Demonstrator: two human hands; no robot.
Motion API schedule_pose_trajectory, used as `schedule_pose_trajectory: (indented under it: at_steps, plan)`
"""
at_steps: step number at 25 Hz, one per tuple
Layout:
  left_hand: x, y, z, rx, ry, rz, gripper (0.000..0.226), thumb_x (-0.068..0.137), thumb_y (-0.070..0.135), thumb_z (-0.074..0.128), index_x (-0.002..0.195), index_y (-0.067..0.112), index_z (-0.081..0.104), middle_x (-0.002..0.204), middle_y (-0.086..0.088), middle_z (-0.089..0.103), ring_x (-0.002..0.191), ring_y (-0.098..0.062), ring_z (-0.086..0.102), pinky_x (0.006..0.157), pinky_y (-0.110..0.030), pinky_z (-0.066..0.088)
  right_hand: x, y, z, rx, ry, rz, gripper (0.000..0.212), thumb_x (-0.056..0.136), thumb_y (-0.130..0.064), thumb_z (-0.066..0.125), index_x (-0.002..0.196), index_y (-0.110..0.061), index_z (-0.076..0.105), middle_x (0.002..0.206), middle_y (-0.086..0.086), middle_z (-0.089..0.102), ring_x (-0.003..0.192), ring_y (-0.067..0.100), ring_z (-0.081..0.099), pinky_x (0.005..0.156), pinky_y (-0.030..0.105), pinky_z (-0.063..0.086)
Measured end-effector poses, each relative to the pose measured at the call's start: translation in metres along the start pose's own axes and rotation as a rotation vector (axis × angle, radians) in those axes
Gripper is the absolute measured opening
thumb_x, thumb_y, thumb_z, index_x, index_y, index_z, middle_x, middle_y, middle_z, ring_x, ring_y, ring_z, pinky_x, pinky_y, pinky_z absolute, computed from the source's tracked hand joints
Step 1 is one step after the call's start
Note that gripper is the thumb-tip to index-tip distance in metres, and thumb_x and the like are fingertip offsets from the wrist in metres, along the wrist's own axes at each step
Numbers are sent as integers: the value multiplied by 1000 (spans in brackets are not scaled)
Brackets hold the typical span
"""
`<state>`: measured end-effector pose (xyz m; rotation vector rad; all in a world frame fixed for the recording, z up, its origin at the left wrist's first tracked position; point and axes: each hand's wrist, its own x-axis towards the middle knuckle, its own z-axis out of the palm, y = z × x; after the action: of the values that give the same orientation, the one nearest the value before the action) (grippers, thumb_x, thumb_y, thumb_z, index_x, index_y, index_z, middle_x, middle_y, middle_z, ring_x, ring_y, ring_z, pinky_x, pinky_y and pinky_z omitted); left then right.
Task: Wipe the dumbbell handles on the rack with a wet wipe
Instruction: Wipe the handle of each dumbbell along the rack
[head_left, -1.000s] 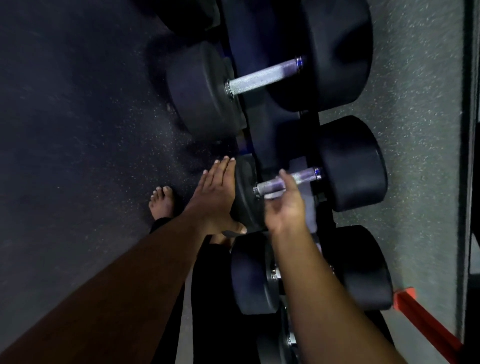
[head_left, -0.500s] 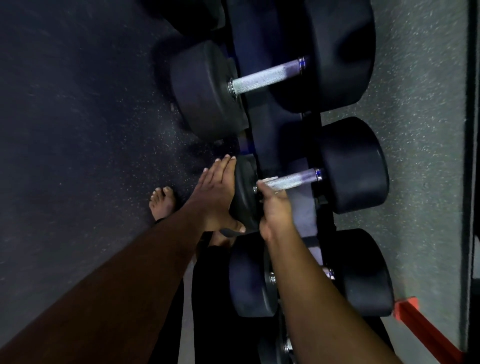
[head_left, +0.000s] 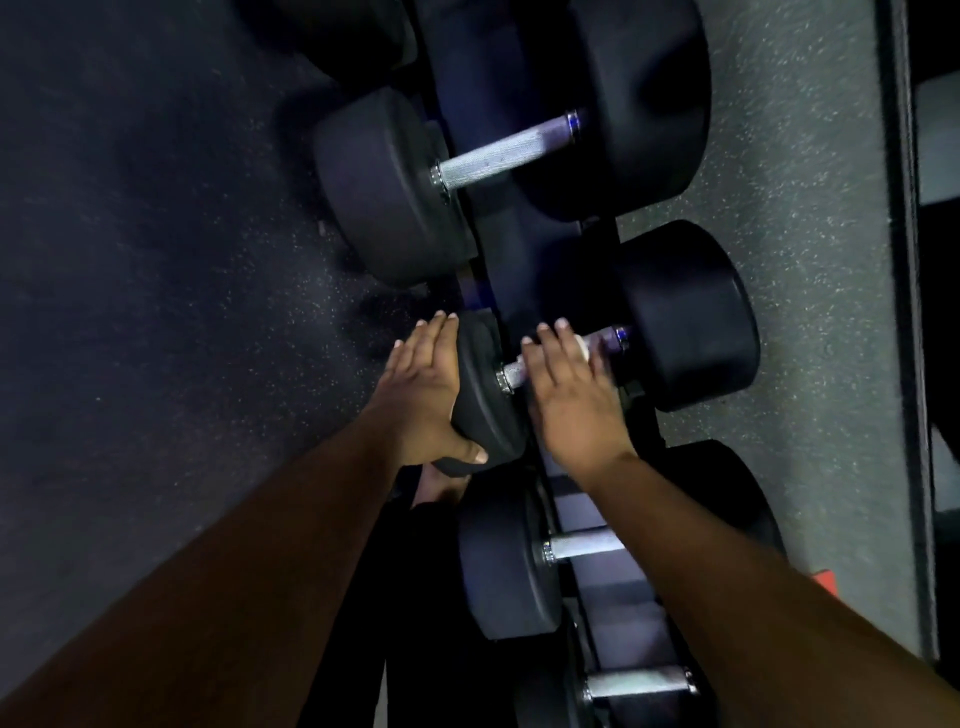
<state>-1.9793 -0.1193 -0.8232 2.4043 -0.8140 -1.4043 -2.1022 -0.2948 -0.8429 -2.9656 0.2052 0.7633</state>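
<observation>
Nearest us, low in the view, a short handle (head_left: 639, 682) shows between dark weights, and just beyond it a second dumbbell (head_left: 506, 561) rests on the rack (head_left: 498, 244) with part of its handle hidden behind our right forearm.

Further out, our left hand (head_left: 423, 395) lies flat against the outer face of the near weight (head_left: 483, 395) of the middle dumbbell, fingers straight and together, the thumb hooked under the weight's lower edge. Our right hand (head_left: 569, 389) lies over that dumbbell's handle (head_left: 605, 345), fingers laid across the bar with their tips past it. A small patch of white wipe (head_left: 582, 347) peeks out beside the fingers, pressed to the bar. We cannot tell whether the fingers curl fully around the bar underneath. The far weight (head_left: 685, 317) of this dumbbell sits just beyond the hand.

Beyond that, a larger dumbbell (head_left: 384, 192) lies on the rack, its knurled handle (head_left: 506, 150) bare and bright.

A speckled floor (head_left: 156, 260) spreads to the left, paler flooring (head_left: 810, 260) to the right, with a red edge (head_left: 826, 582) near our right forearm.
</observation>
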Motion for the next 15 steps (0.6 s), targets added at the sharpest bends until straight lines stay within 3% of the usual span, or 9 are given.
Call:
schedule_pose_trajectory:
  at_steps: [3, 6, 7, 10, 12, 14, 15]
  plan:
    - [1, 0, 0, -13, 0, 2, 163, 50, 58, 93, 157, 11, -21, 167, -4, -21, 154, -22, -17, 126, -41, -7, -10, 11, 13, -71, 35, -123, 64, 94, -34, 43, 155, -14, 33, 161, 8, 33, 152, 25, 22, 119, 55, 22]
    - [1, -1, -3, -20, -18, -6, 164, 50, 57, 94, 156, 14, -23, 167, -3, -23, 154, -22, -19, 125, -39, -9, -8, 15, 7, -40, 122, 97, 56, 101, -34, 38, 152, -11, 38, 157, 11, 38, 150, 28, 25, 121, 49, 20]
    - [0, 0, -3, -21, -23, -6, 164, 50, 58, 93, 156, 14, -24, 166, -3, -24, 154, -22, -19, 125, -39, -9, -8, 8, 11, -31, 133, 70, 56, 100, -33, 38, 150, -10, 41, 155, 10, 41, 149, 28, 27, 122, 50, 16]
    - [-1, 1, -5, -10, -26, 10, 162, 53, 57, 93, 156, 13, -25, 166, -2, -25, 153, -20, -20, 125, -38, -10, 11, 1, 12, -8, 95, -144, 55, 94, -32, 34, 137, -6, 57, 138, 11, 60, 136, 30, 48, 121, 51, 7]
    - [-1, 2, -5, -4, -32, 13, 161, 55, 56, 92, 156, 12, -25, 166, -1, -25, 153, -20, -21, 125, -37, -11, 25, 15, 5, 38, 131, 15, 52, 94, -33, 35, 126, -3, 63, 122, 16, 66, 126, 34, 55, 121, 55, 12]
    - [-2, 3, -6, 6, -38, 19, 160, 56, 56, 92, 155, 12, -26, 165, 0, -26, 153, -19, -22, 125, -37, -12, 15, 8, 5, -17, 120, 94, 51, 93, -32, 40, 132, -7, 59, 131, 13, 61, 135, 33, 47, 121, 53, 12]
    - [-2, 3, -6, 10, -37, 19, 160, 57, 56, 92, 155, 12, -26, 165, 0, -27, 153, -19, -22, 125, -38, -11, 2, -2, 14, -30, 101, 43, 55, 91, -31, 41, 139, -9, 54, 142, 10, 55, 141, 30, 40, 122, 52, 10]
